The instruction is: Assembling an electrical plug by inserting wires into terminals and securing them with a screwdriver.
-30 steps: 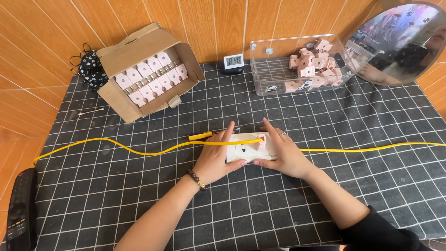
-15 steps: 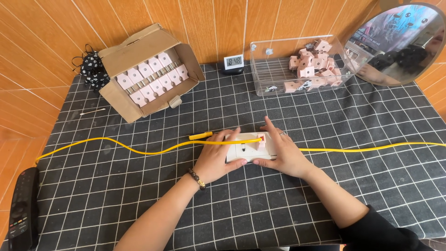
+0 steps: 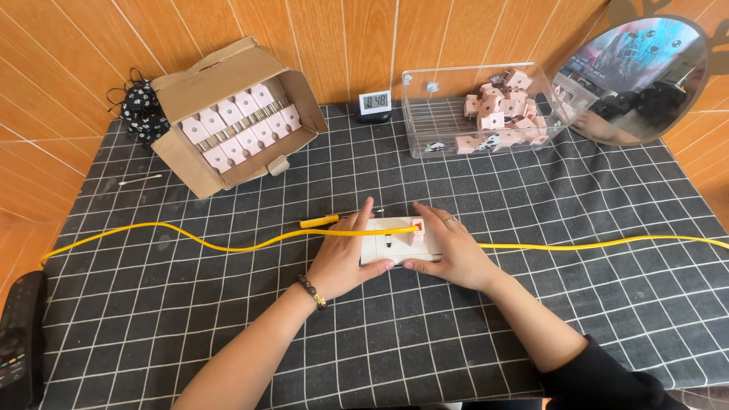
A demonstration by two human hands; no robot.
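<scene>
A white power strip lies flat in the middle of the black checked cloth. My left hand presses on its left end, fingers spread over it. My right hand holds its right end, thumb under the near edge, beside a small pink plug on the strip. A yellow cable runs across the cloth from the far left, over the strip, and off to the right. A yellow-handled screwdriver lies just behind my left hand.
An open cardboard box with rows of pink plugs sits at the back left. A clear plastic bin with several pink plugs stands at the back right, beside a round mirror. A small digital clock is between them. A black remote lies at the left edge.
</scene>
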